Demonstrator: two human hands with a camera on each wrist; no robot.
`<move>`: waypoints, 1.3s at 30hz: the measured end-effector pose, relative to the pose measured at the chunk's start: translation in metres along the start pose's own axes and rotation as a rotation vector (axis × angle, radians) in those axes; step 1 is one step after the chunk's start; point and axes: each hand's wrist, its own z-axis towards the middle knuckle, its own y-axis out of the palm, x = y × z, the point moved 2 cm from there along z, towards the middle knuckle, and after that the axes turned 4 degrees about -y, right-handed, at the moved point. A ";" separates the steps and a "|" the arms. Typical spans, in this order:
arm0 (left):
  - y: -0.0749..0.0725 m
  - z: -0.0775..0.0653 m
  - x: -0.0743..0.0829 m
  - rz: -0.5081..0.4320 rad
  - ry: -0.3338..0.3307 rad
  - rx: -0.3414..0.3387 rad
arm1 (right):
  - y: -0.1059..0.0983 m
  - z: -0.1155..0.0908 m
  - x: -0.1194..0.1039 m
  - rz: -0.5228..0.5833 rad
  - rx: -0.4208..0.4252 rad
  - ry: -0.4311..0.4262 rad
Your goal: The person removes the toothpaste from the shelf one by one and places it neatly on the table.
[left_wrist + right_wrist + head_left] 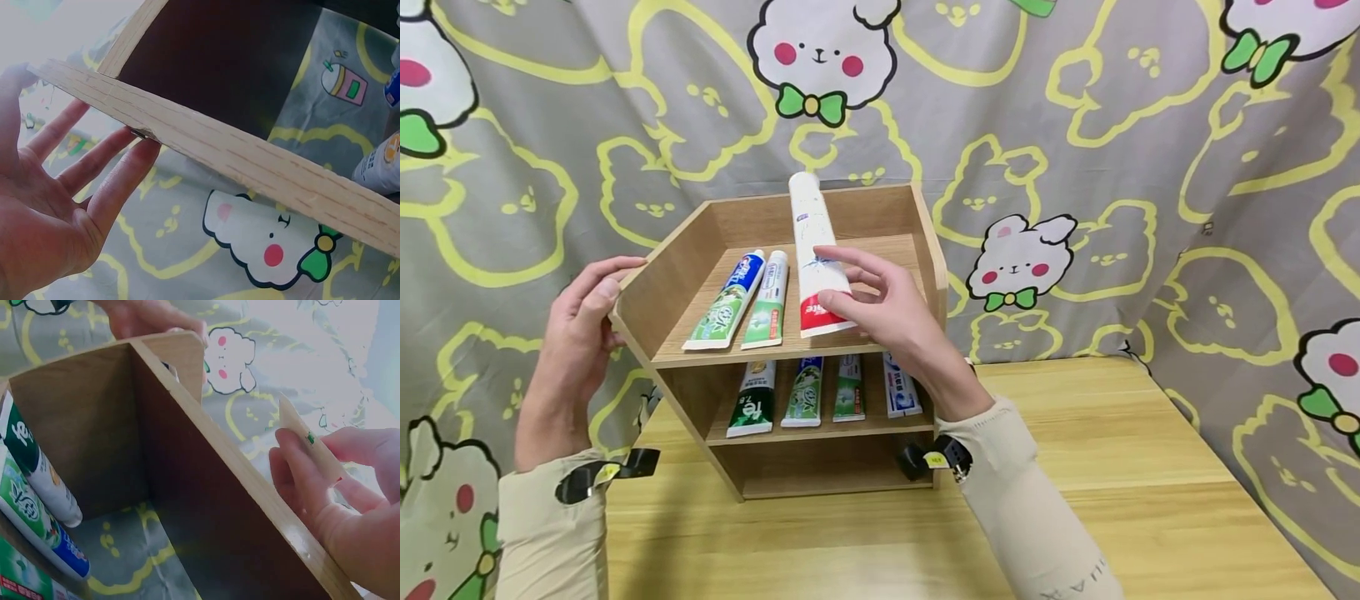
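Note:
My right hand pinches a white toothpaste tube with a red end between thumb and fingers. The tube is tilted over the top shelf, capped end pointing up and back. In the right wrist view, its pale crimped end shows between the fingers. My left hand is at the left side panel of the wooden shelf unit, its spread fingers touching the panel's edge in the left wrist view. On the top shelf lie a blue-and-green toothpaste tube and a white-and-green one.
The middle shelf holds several tubes, among them a dark green one and a blue-and-white one at its right. The unit stands on a light wooden table. A patterned grey curtain hangs close behind and at both sides.

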 end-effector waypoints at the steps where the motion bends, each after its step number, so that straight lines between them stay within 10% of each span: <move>1: 0.000 0.000 -0.001 -0.001 -0.001 -0.002 | 0.000 -0.001 0.000 0.017 -0.003 -0.016; 32: -0.002 0.001 -0.004 0.051 0.023 -0.003 | -0.002 -0.053 0.009 0.054 -0.109 -0.152; 39: 0.000 0.002 -0.005 0.086 -0.005 0.090 | -0.004 -0.065 0.009 0.051 -0.113 -0.192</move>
